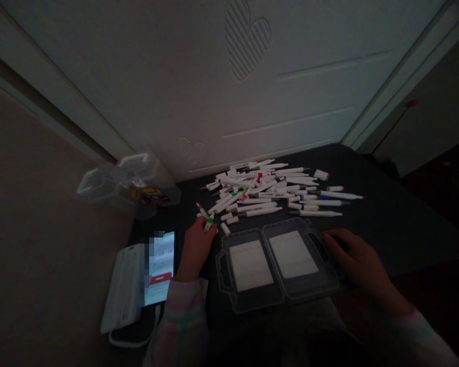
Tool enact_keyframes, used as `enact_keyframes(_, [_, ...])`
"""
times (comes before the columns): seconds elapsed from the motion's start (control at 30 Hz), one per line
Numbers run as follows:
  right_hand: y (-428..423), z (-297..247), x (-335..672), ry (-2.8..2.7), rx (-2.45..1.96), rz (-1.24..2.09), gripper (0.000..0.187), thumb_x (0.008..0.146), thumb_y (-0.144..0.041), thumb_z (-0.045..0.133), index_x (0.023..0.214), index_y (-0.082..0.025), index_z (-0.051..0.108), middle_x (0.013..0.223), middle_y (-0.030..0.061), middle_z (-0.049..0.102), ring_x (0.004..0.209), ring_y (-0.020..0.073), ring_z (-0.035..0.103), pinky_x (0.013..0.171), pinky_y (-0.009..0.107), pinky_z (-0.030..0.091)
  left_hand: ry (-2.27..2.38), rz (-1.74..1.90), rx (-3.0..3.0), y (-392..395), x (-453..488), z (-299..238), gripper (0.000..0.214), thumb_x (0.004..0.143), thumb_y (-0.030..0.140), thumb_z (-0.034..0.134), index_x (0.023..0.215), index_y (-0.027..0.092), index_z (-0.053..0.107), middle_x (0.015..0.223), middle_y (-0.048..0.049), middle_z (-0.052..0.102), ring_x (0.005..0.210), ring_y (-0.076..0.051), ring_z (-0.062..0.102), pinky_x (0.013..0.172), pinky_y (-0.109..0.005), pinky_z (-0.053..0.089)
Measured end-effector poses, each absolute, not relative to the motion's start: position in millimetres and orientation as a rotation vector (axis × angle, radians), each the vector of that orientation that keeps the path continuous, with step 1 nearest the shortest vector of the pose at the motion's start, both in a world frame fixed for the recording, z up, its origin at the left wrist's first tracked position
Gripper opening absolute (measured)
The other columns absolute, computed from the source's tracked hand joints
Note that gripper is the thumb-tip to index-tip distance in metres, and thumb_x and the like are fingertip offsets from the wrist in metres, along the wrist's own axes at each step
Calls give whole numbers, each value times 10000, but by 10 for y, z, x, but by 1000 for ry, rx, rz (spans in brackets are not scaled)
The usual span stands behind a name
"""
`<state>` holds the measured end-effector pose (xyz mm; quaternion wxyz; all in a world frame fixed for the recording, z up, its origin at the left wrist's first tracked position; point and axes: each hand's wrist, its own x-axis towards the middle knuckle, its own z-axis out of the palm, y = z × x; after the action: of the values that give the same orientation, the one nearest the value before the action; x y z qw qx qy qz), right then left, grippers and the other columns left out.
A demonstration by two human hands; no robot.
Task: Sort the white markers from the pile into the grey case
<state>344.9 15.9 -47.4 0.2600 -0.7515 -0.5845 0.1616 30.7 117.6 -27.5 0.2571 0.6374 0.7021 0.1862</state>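
My left hand (197,245) is closed at the left edge of a pile of white markers (252,191). A marker with a green band (210,222) shows in its fingers, and a marker with a purple band (202,210) lies against the fingertips. My right hand (354,255) grips the right handle side of a clear plastic case (275,278). The case lies opened flat near the front edge, two white paper panels in its halves. Loose marker caps (225,228) lie between my left hand and the case. Some markers in the pile are uncapped.
A lit phone (164,270) showing a timer sits left of my left forearm, beside a white device (124,288) with a cable. Another clear case (130,186) stands at the back left. The dark tabletop (398,219) meets a white panel with heart reliefs (248,41).
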Motion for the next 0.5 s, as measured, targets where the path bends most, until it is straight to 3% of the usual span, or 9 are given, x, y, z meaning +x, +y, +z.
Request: enact_keyframes(0.5, [175, -455, 3431, -1586, -2035, 437, 325, 782, -435, 410, 784, -191, 624, 808, 64, 663, 749, 221, 606, 678, 349, 454, 1918, 574, 1737, 1160, 348, -280, 108, 737, 294, 508, 689, 198, 499, 679, 5, 586, 615, -139, 543, 564, -226, 346])
